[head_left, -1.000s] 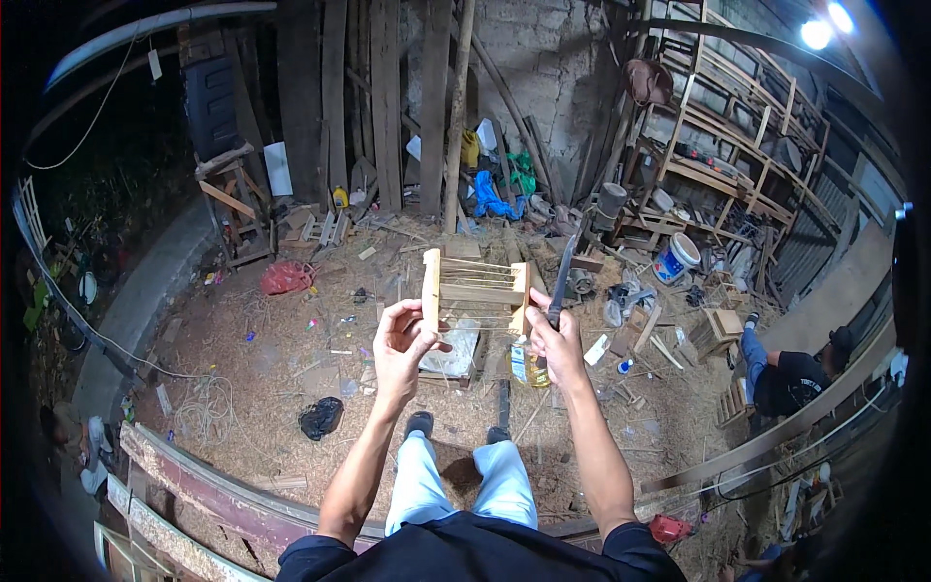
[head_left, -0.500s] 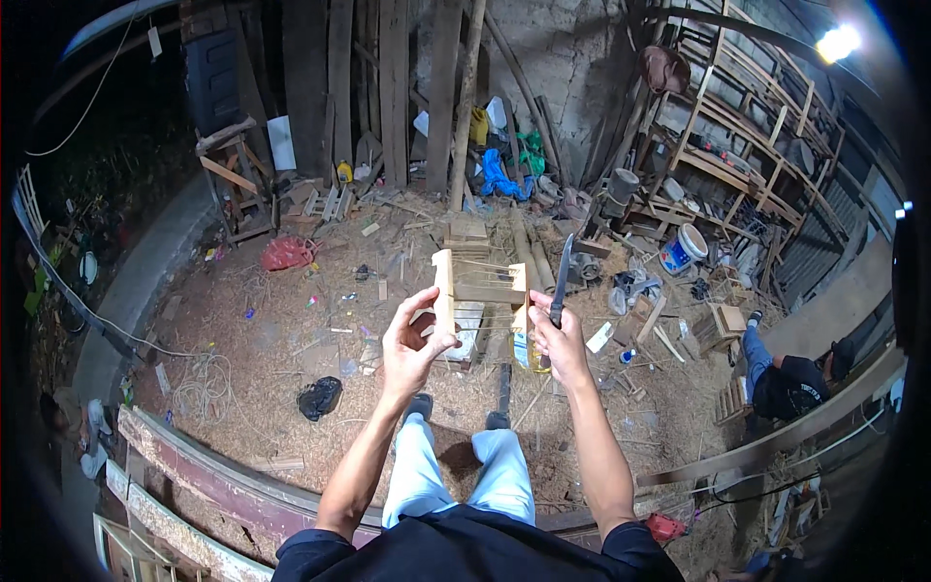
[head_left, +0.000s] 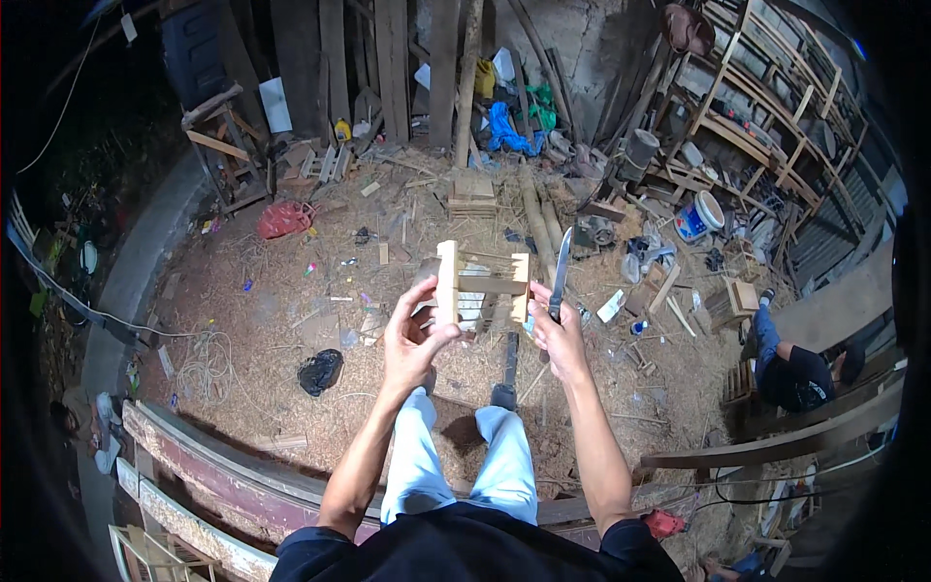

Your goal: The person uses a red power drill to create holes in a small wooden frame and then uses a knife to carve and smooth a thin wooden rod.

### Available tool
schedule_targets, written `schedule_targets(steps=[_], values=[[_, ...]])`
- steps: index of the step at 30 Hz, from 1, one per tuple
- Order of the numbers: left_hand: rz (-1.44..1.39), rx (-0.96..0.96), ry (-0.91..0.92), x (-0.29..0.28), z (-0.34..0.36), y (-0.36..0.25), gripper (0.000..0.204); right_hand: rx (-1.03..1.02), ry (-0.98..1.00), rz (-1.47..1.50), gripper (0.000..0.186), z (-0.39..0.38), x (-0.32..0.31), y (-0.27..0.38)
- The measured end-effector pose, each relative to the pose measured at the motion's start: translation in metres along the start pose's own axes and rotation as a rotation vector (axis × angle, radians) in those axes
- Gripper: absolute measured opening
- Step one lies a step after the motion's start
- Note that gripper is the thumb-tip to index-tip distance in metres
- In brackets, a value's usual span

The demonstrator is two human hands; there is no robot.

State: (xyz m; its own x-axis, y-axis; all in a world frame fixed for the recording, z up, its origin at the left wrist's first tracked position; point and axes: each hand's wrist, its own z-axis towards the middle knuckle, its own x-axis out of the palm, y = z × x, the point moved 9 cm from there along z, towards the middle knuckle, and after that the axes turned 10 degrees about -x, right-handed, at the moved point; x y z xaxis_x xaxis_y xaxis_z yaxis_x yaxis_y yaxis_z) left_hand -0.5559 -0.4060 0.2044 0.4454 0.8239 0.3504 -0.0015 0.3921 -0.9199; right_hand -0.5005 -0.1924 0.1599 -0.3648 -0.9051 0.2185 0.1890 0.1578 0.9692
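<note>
Held out in front of me is a small pale wooden frame (head_left: 447, 284), two upright sides joined by a crosspiece, with notched edges on the right side. My left hand (head_left: 409, 339) is closed around its left side, thumb near the bottom. In my right hand (head_left: 561, 341) is a knife (head_left: 563, 257) with a dark handle, blade pointing up and away. The fingertips of that hand also touch the frame's right side. The blade stands just right of the frame, apart from it.
Sawdust and wood scraps cover the ground. A black plastic bag (head_left: 319, 372) and a red bag (head_left: 285, 220) lie on the left. A white and blue bucket (head_left: 699, 216) stands by wooden racks on the right. Another person (head_left: 793, 376) sits at far right, near a long plank (head_left: 776, 436).
The frame has tilted slightly in my hands, showing more of its right side's notched edge. My grip on frame and knife stays the same. The whole view has shifted a little.
</note>
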Motion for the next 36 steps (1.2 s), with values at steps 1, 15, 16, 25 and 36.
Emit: schedule_targets(steps=[1, 15, 16, 25, 36], values=[[-0.006, -0.046, -0.018, -0.006, 0.004, 0.005, 0.066, -0.008, -0.009, 0.001, 0.041, 0.002, -0.001, 0.002], [0.215, -0.166, -0.025, -0.037, 0.022, 0.061, 0.045, -0.198, -0.07, 0.029, 0.04, -0.003, 0.014, 0.046], [0.236, -0.193, 0.009, -0.033, 0.023, 0.065, 0.049, -0.204, 0.003, -0.035, 0.046, -0.005, 0.019, 0.049], [-0.437, -0.485, 0.089, -0.035, 0.013, 0.056, 0.087, -0.406, 0.29, -0.446, 0.029, -0.017, 0.037, 0.037], [-0.183, -0.261, 0.059, -0.058, 0.004, 0.04, 0.055, -0.319, -0.051, -0.42, 0.026, -0.009, 0.001, 0.004]])
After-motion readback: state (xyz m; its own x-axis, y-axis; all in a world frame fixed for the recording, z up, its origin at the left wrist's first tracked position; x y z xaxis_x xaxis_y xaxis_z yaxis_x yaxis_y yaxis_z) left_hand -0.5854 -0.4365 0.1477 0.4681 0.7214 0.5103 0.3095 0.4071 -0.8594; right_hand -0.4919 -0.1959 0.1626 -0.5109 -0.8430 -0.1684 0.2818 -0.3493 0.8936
